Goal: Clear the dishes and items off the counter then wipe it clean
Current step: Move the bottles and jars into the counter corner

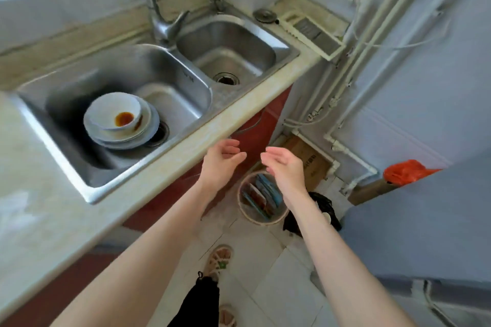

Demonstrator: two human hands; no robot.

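Observation:
A stack of white plates [148,125] with a white bowl [111,111] holding brown sauce residue on top sits in the left basin of the steel double sink [66,151]. The beige counter [186,151] runs along the sink's front edge. My left hand [221,162] and my right hand [285,167] hover apart, palms facing each other, fingers loosely curled, past the counter's front edge and above a round waste bin [255,216] on the floor. Both hands hold nothing. The bin contains blue and dark wrappers.
The right basin [231,50] holds nothing; a tall faucet [162,21] stands between the basins. A sink strainer lid [264,15] and a white rack [310,32] lie at the counter's far right. A cardboard box [310,162], black bag [322,204] and orange bag [406,171] are on the floor.

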